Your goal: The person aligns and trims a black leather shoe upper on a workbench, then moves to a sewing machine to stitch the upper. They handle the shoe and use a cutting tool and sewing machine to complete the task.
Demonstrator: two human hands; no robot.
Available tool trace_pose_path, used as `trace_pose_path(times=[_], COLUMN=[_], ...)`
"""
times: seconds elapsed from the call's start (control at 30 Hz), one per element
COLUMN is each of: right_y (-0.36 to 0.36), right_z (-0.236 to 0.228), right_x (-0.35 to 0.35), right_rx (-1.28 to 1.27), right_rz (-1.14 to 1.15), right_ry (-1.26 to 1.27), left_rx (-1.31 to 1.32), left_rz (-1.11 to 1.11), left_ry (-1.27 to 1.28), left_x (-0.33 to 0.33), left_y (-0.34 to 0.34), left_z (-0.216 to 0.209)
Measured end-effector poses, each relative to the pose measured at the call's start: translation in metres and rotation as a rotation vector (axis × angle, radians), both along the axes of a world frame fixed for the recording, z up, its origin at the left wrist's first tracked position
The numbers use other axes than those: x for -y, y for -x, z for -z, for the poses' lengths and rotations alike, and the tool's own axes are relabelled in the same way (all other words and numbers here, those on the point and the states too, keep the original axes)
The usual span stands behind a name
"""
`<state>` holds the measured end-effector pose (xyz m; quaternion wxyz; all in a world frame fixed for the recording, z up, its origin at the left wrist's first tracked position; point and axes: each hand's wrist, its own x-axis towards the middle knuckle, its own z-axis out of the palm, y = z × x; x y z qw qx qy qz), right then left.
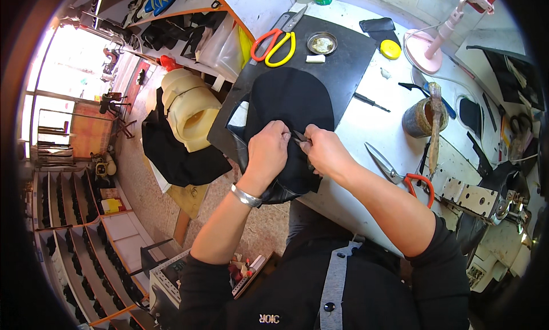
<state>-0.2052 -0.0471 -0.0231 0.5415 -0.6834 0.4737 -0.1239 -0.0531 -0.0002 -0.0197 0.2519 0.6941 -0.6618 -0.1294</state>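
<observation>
A soft black fabric item [291, 95] with a rounded far end lies at the near edge of the dark mat; its kind is not clear. Shiny black leather-like material [283, 194] shows under its near edge. My left hand [269, 150], below a silver bracelet [245, 195], pinches the fabric near its middle. Close beside it, my right hand [321, 149] grips a slim dark pointed tool [299, 136], its tip against the fabric by my left fingertips. Most of this tool is hidden in my right fingers.
Red-and-yellow-handled scissors [279, 41] and a small round dish [322, 43] lie on the dark mat [351, 58]. Rightward are a glue pot [420, 121] with a brush [436, 130], red-handled scissors [394, 173] and a pink lamp base [422, 52]. Foam rolls [186, 104] stand left.
</observation>
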Motion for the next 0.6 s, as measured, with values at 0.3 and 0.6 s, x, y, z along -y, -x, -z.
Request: trace_pose_path(times=[0.3,0.6], right_y=[0.003,0.002], right_z=[-0.003,-0.015], right_x=[0.001,0.005], right_rx=[0.092,0.031], right_rz=[0.062,-0.001], right_ry=[-0.185,-0.135], left_rx=[-0.251,0.294], left_rz=[0.023,0.089], left_ry=[-0.268,-0.065], left_x=[0.007,-0.005], left_y=[-0.018,0.004], left_z=[-0.010,-0.001])
